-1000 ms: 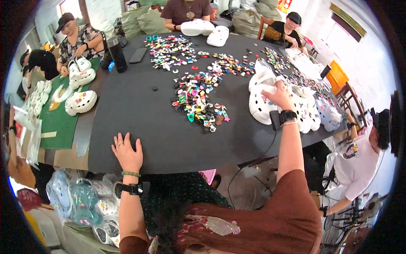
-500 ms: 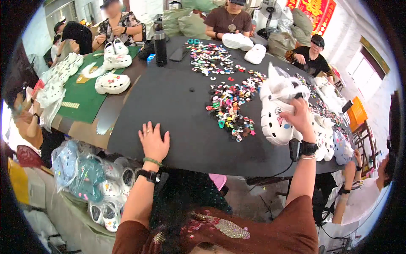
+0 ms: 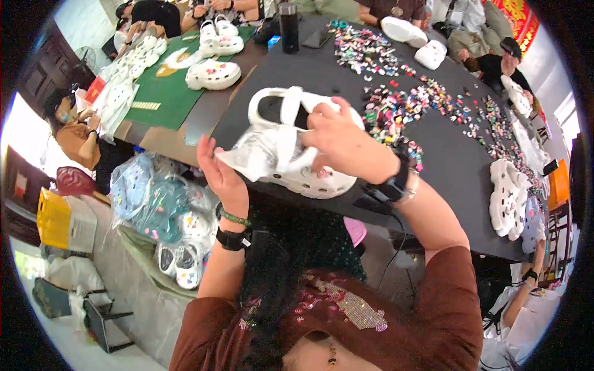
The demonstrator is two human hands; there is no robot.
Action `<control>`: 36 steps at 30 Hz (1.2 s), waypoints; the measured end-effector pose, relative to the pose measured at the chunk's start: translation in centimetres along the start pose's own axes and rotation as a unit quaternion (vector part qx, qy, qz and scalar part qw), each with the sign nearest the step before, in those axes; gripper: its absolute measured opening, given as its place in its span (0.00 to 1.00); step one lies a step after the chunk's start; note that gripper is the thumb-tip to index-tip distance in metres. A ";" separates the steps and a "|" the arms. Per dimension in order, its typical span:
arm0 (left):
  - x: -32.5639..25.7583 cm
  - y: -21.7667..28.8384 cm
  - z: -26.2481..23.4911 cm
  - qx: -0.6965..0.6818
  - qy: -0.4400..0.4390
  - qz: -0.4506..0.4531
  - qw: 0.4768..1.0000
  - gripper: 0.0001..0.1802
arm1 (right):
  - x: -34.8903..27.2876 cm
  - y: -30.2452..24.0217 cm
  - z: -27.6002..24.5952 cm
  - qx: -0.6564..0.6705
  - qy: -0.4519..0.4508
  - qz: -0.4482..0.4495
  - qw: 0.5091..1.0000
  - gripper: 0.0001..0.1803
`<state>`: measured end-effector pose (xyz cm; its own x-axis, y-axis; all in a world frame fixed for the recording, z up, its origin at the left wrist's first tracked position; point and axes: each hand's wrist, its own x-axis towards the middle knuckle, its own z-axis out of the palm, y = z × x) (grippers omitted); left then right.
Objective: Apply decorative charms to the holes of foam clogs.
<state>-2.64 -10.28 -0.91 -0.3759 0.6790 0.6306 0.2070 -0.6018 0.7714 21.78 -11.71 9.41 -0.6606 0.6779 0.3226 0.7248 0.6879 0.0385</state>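
Observation:
A pair of white foam clogs (image 3: pixel 315 184) is in front of me over the near edge of the black table (image 3: pixel 260 74). My right hand (image 3: pixel 352 142) is closed on the clogs from above, and its fingertips are partly hidden. Crumpled clear plastic wrapping (image 3: pixel 258 153) sticks out of the clogs toward the left. Small charms show on the side of the lower clog. Beside the tip of the wrapping, my left hand (image 3: pixel 226 182) is open with fingers stretched upward; whether its thumb touches the plastic I cannot tell.
Loose colourful shoe charms (image 3: pixel 402 114) are spread across the table. A dark bottle (image 3: pixel 289 28) stands farther back. More decorated white clogs (image 3: pixel 508 198) lie at the right. Bagged clogs (image 3: pixel 164 207) are piled at my lower left. Several people sit around the tables.
My right hand has carried the white clogs from the table's right side leftward and close to me. My left hand has lifted off the tabletop toward the wrapping. The view has shifted.

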 end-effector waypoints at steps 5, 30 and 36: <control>-0.2 1.6 -2.7 0.033 -0.063 -0.037 0.997 0.21 | 0.6 -0.3 3.3 0.088 0.000 0.018 0.996 0.30; 1.2 7.2 4.2 0.324 -0.307 0.246 0.860 0.12 | -9.0 -2.8 4.9 0.248 0.126 0.288 0.916 0.37; 2.6 6.3 4.6 0.325 -0.423 0.147 0.833 0.13 | -7.8 -0.4 5.6 0.163 0.190 0.250 0.935 0.32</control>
<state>1.85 -10.36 5.94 0.4915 0.7613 0.4229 0.7266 -0.6262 0.2828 25.58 -15.79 1.57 -0.0934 0.8377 0.5380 0.7852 0.3942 -0.4776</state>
